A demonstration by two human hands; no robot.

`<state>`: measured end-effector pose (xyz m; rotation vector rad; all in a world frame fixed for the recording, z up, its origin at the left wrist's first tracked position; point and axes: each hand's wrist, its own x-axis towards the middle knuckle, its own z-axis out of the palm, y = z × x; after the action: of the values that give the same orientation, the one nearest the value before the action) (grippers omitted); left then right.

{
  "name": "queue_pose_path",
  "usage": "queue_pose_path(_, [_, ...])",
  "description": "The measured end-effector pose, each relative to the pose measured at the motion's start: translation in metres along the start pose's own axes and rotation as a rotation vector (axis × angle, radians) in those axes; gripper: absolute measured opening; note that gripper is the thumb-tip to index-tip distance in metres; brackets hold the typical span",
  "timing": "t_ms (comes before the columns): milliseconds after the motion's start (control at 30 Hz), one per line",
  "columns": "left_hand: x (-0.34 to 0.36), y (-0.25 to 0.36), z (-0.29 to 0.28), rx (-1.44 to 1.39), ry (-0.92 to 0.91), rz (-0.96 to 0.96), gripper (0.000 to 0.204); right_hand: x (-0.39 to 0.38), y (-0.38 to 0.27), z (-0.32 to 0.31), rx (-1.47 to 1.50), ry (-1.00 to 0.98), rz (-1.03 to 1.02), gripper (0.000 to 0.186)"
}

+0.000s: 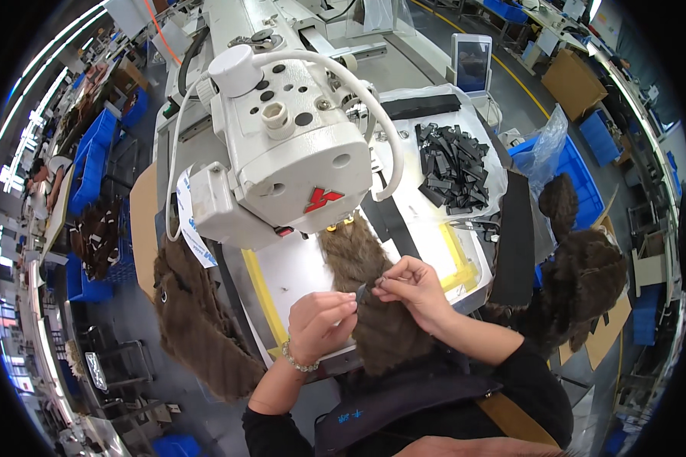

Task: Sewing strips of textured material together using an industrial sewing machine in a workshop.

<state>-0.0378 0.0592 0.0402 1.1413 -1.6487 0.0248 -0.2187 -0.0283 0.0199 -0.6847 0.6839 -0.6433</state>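
My left hand (322,326), with a beaded bracelet at its wrist, is closed in a pinch on a small dark strip (362,292). The fingertips of my right hand (415,289) pinch the strip's other side, and most of it is hidden by the fingers. Beneath both hands lies a brown fur piece (389,335). Its far end runs under the head of a white sewing machine (297,179), and its near end hangs toward my lap.
Small black strips (453,167) lie heaped on a plastic sheet at the right of the machine bed. More brown fur (198,327) hangs at the left, and another fur pile (583,286) sits at the right, near a blue crate (579,183). A small screen (472,62) stands behind.
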Motion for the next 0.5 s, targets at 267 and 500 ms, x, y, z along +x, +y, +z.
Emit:
queue_pose_path(267, [-0.004,-0.004,0.003,0.123,-0.08,0.122,0.024,0.011,0.025,0.027,0.228,0.056,-0.052,0.008])
queue_pose_path(500, [-0.007,-0.009,0.007,0.157,-0.129,0.126,0.021,0.008,0.031,0.03,0.246,0.072,-0.028,0.009])
